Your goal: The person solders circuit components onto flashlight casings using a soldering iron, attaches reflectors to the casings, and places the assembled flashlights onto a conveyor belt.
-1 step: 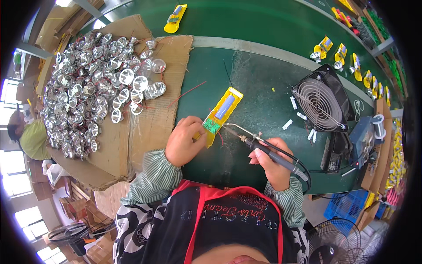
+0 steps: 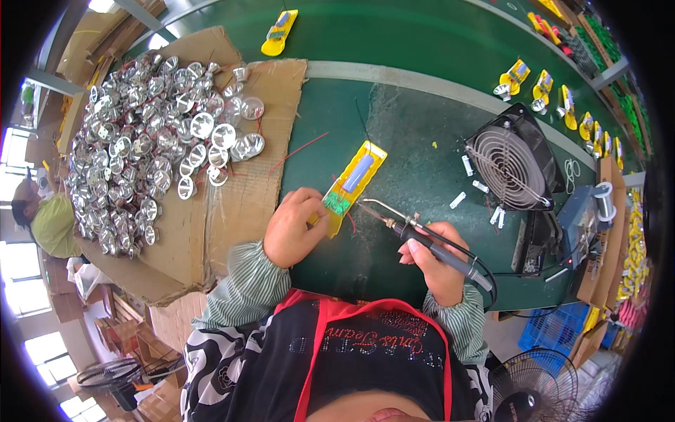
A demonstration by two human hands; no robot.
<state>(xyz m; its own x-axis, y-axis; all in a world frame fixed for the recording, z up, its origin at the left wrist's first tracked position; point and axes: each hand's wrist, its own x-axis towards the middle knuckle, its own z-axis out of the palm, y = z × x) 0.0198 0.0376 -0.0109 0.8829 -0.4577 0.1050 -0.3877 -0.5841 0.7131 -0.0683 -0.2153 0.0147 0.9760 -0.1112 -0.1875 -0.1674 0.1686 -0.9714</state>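
Observation:
My left hand (image 2: 295,226) is closed, fingers curled at the lower left edge of a yellow plastic flashlight shell (image 2: 375,160) lying slanted on the bench. In the shell sit a blue-grey cylindrical battery (image 2: 358,173) and a green circuit board (image 2: 336,203) with thin red wires. A black wire sticks up from the shell's far end. My right hand (image 2: 439,264) grips a soldering iron (image 2: 439,250) like a pen. The iron has a thin metal guide tube (image 2: 389,209) along it. Its tip points left, just right of the board; whether it touches a wire there I cannot tell.
Silvery reflector cups (image 2: 133,148) are heaped on cardboard (image 2: 274,98) at left. A square black fan (image 2: 510,160) stands at right, with small white pieces (image 2: 458,200) nearby. Beyond it are a solder spool (image 2: 604,201) and more yellow shells (image 2: 542,88) on a green belt (image 2: 394,35).

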